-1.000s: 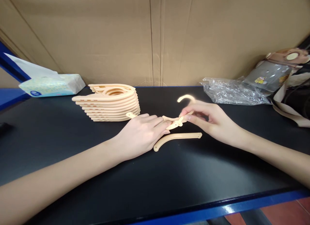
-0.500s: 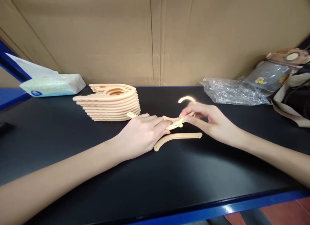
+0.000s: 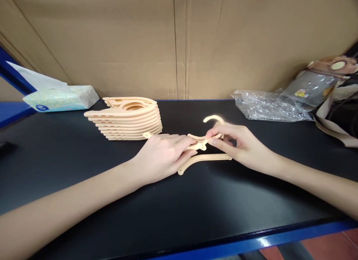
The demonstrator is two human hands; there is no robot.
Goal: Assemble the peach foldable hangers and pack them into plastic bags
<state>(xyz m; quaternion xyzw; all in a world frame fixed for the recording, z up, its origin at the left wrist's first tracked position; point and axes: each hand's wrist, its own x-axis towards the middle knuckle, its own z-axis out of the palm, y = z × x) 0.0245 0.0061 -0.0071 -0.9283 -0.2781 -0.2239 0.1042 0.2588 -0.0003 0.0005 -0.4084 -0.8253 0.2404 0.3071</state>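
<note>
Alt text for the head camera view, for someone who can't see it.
A person's left hand holds a curved cream hanger bar while the right hand pinches a hanger hook, over a black table. A second curved bar lies nearer the viewer; stacked hanger parts stand behind, left. A tissue pack sits far left, crumpled plastic and a bottle right.

The hanger hook (image 3: 214, 118) looks smooth plastic, the bag (image 3: 270, 107) glossy, crinkled film.
</note>
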